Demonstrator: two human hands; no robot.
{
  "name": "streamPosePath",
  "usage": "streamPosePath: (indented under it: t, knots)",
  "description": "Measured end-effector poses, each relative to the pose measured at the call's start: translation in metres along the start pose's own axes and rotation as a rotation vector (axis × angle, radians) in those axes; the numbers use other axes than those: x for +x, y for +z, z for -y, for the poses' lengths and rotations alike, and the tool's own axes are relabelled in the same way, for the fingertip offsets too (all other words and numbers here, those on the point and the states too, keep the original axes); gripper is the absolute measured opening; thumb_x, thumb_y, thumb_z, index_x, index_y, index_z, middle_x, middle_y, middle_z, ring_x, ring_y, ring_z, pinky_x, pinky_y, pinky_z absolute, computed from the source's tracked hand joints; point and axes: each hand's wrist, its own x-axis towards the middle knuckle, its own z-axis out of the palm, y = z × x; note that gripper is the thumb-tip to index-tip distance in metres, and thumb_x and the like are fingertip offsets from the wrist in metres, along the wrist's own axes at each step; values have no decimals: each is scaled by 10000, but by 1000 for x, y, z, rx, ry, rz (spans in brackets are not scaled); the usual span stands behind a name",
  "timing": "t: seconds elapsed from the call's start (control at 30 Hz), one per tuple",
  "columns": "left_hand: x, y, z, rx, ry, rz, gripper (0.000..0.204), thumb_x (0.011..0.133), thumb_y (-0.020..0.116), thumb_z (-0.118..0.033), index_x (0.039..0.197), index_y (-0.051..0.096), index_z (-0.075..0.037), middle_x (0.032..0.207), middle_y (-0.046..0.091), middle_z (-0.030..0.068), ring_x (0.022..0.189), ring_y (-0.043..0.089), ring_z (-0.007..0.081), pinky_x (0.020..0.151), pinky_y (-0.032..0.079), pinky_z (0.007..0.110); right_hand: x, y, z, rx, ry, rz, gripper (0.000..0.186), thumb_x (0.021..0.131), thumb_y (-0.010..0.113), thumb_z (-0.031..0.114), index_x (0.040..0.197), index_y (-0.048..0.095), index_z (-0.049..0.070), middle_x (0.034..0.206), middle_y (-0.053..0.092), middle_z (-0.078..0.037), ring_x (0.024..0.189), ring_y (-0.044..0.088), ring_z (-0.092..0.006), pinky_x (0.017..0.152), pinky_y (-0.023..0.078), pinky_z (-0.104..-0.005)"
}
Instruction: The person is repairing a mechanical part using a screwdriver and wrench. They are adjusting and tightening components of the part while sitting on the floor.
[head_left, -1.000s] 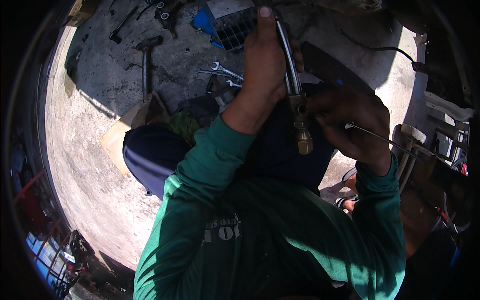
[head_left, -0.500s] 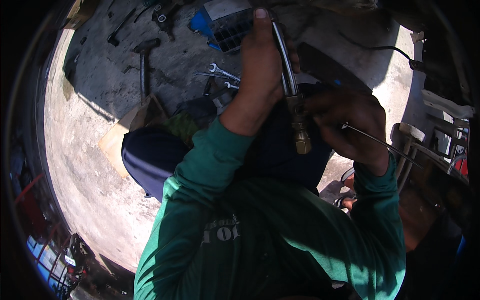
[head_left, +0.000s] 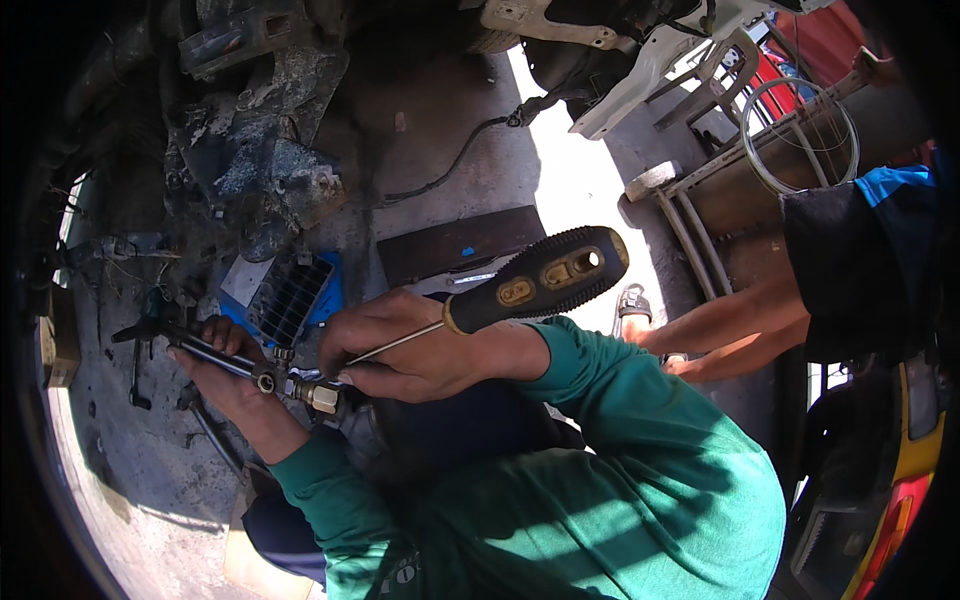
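Working this tubed fitting point(head_left: 266, 383), left hand point(head_left: 240, 394) gripping it, right hand point(head_left: 425, 362) holding a screwdriver point(head_left: 537, 281), we're probably needing steadiness next.

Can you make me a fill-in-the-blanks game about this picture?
1. The right hand holds a screwdriver whose handle is mostly ____.
2. The metal tool with a brass-coloured nut is in the ____ hand.
3. Both sleeves are ____.

Missing words: black; left; green.
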Motion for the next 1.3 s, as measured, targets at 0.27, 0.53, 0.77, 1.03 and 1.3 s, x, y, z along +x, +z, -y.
streamPosePath:
  t: [0.27, 0.53, 0.77, 1.03, 1.3]
  knots:
    - [26, -27, -37, -235, 129, -136, 706, 1021, 300, -701, 855, 462, -34, 756, 446, 53, 602, 465, 147, 511, 423, 261, 29, 24, 16, 12, 265, 113, 201, 996, 556, 153, 1160, 544, 38, 966, 650, -153, 930, 674, -385, 769, 525, -466]
    - [39, -13, -1, 112, 50, -294, 595, 1039, 372, -648, 893, 486, -83, 688, 426, 0, 545, 438, 98, 445, 364, 233, 60, 33, 13, -115, 59, 43, 198, 1007, 568, 189, 1157, 562, 60, 975, 636, -163, 927, 651, -403, 783, 513, -464]
    - [32, -12, -7, -94, 64, -122, 661, 981, 356, -754, 824, 469, -123, 669, 459, 9, 535, 446, 124, 451, 377, 242, 63, 64, -6, -104, 23, -98, 178, 979, 623, 133, 1080, 676, -4, 1016, 696, -185, 906, 693, -362, 790, 544, -418]
    - [-15, 18, -41, -7, 367, -313, 701, 953, 374, -792, 850, 482, -107, 689, 500, 32, 580, 492, 173, 498, 397, 314, 60, 80, -6, 91, 68, -204, 92, 914, 674, -10, 1001, 684, -41, 957, 724, -164, 849, 704, -223, 750, 548, -326]
    - [-30, 31, -53, 11, 419, -360, 628, 992, 319, -745, 868, 456, -144, 704, 480, 32, 572, 441, 167, 503, 380, 309, 64, 92, -11, 0, -59, -215, 122, 880, 698, -25, 998, 668, -26, 980, 726, -174, 838, 718, -247, 716, 552, -341]
